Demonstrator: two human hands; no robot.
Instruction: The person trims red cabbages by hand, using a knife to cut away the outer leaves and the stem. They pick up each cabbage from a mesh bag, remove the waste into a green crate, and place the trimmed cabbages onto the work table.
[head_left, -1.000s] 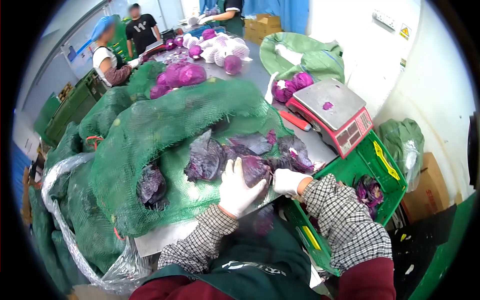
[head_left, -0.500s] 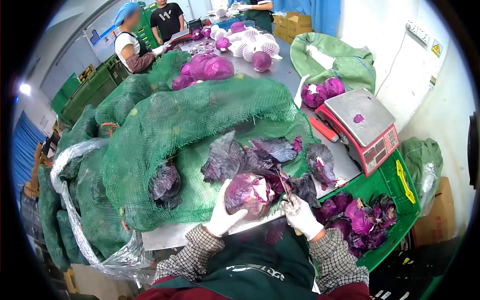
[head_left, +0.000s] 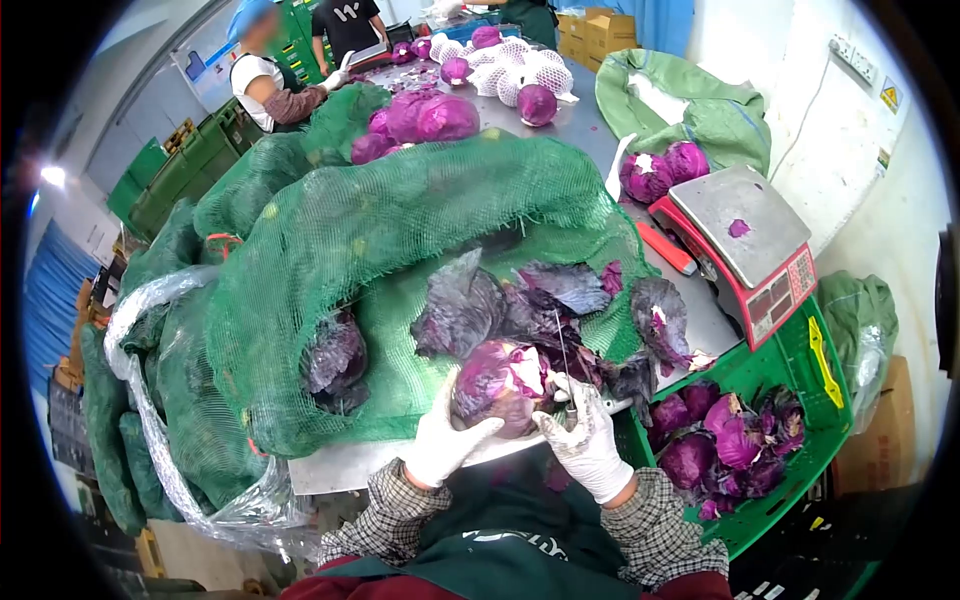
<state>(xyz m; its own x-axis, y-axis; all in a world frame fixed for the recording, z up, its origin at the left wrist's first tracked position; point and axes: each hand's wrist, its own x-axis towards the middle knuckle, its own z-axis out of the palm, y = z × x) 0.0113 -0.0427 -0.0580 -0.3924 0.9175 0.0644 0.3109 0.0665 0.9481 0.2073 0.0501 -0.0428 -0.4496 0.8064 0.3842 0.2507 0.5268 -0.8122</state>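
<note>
A red cabbage [head_left: 492,392] sits at the near edge of the table, its pale cut stem end facing up and to the right. My gloved left hand [head_left: 445,440] grips its left side, thumb below and fingers partly hidden behind it. In my gloved right hand [head_left: 588,445] is a knife [head_left: 561,345], its thin blade pointing up and away beside the cabbage; the fingers are close to the cabbage's right side. Dark outer leaves [head_left: 460,308] lie just beyond the cabbage on green netting.
Full green mesh sacks [head_left: 400,210] fill the left and middle. On the right stand a red scale [head_left: 745,235], an orange-handled tool [head_left: 668,250] and a green crate [head_left: 828,445] holding cabbage pieces [head_left: 735,435]. Netted cabbages [head_left: 520,75] and people are farther back.
My right hand has turned and shifted slightly left, its fingers spreading toward the cabbage, and the knife blade now stands more upright. The view has shifted slightly.
</note>
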